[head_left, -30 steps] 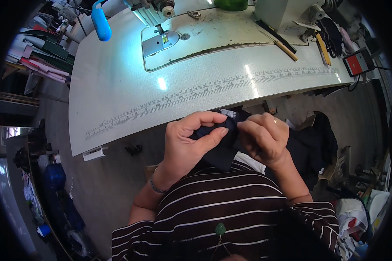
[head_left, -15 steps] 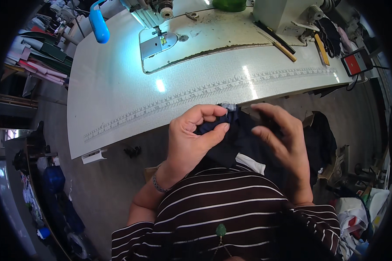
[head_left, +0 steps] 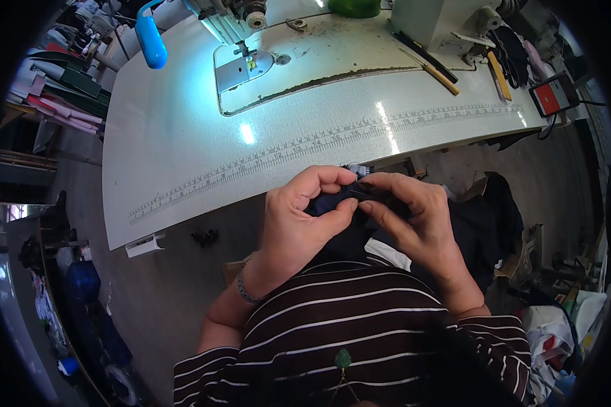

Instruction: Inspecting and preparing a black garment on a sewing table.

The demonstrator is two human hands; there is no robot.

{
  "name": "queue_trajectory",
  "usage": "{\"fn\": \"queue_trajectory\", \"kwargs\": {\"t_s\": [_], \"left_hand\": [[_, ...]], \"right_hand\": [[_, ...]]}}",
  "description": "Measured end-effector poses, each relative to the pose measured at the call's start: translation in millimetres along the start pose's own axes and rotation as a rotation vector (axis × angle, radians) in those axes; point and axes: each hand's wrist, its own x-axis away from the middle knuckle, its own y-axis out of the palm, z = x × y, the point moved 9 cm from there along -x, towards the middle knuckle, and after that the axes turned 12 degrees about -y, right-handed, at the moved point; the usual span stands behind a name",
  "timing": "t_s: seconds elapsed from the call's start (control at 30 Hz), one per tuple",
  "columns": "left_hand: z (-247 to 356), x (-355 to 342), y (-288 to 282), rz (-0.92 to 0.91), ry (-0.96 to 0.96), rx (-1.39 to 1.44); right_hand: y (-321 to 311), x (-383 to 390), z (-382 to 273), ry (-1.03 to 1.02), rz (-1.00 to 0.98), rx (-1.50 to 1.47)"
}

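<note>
My left hand pinches dark navy fabric, which has a grey, frayed-looking piece at its top edge, just below the table's front edge. My right hand meets the left at that fabric, fingers curled in toward the left fingertips; a thin dark line shows between them, too small to name. A white strip shows in the cloth under my hands, and more dark fabric hangs at the right.
The white table carries a sewing machine, a blue lamp, pointed tools, a yellow-handled tool and a red-black device. Cloth rolls lie at the left, piled bags at lower right.
My right hand lifted away from the fabric with fingers spread half a second ago and has since come back down and left to the left fingertips. My left hand still holds the fabric.
</note>
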Motion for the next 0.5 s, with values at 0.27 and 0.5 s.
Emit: {"fn": "queue_trajectory", "kwargs": {"t_s": [0.27, 0.5], "left_hand": [[0.2, 0.1, 1.9, -0.015, 0.007, -0.033], [-4.0, -1.2, 3.9, -0.025, -0.017, -0.033]], "right_hand": [[1.6, 2.0, 8.3, 0.119, -0.106, -0.012], [2.4, 6.6, 16.5, 0.158, -0.041, -0.119]]}}
